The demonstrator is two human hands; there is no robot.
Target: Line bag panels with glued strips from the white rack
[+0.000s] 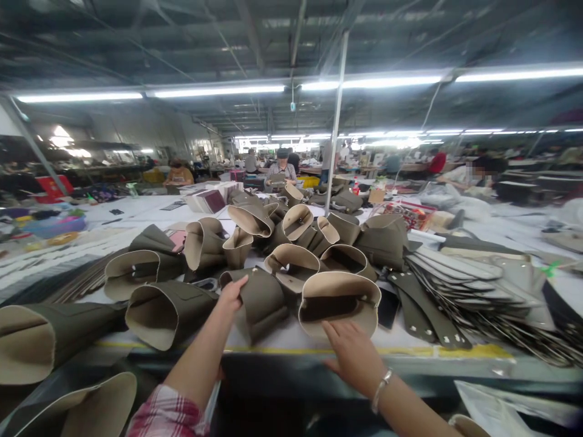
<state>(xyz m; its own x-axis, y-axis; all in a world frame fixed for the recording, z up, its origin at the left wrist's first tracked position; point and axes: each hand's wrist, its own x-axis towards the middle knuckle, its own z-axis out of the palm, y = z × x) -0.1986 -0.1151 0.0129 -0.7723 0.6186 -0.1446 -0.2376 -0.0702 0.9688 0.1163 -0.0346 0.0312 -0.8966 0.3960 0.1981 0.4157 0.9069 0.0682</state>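
Several olive-green leather bag shells with beige lining lie piled on a long white worktable [282, 340]. My left hand [231, 295] rests on the edge of one shell [259, 300] lying on its side, fingers curled over its rim. My right hand [353, 352] lies at the table's front edge, just below the open mouth of another shell [339, 300], fingers partly extended and touching its lower rim. A bracelet sits on my right wrist.
A fanned stack of flat olive straps and panels [455, 285] lies at the right. More shells lie at the left and below the table edge [86, 406]. Other people work at far tables. A thin pole [336, 121] rises behind the pile.
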